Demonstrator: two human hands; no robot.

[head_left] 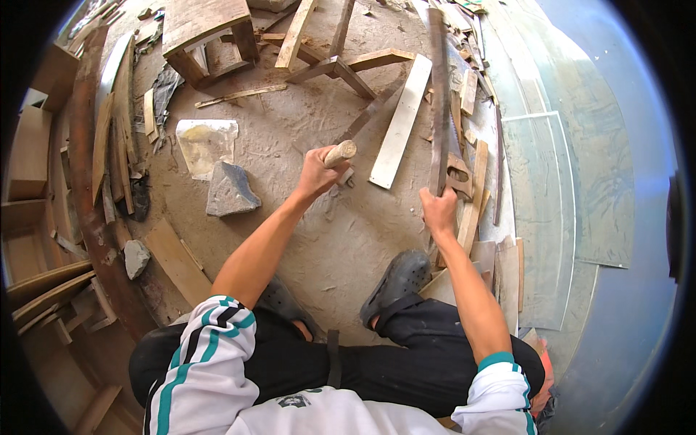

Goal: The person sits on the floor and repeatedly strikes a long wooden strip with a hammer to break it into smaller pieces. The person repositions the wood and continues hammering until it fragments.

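White shirt (319, 419) up close at the bottom edge, black trousers (428, 344) just beyond, and dark clogs (399, 286) down on the dusty floor (326, 239)! Left hand (320, 172) is wrapped around a wooden handle (341, 154), its butt end showing above the fist; what's on its far end, I can't tell. Over to the right hand (439, 209), fingers clenched on the near end of a long dark strip (439, 94), which stretches away between a white board (401, 123) and the handsaw (460, 176), and out left sits a grey rock (232, 190)
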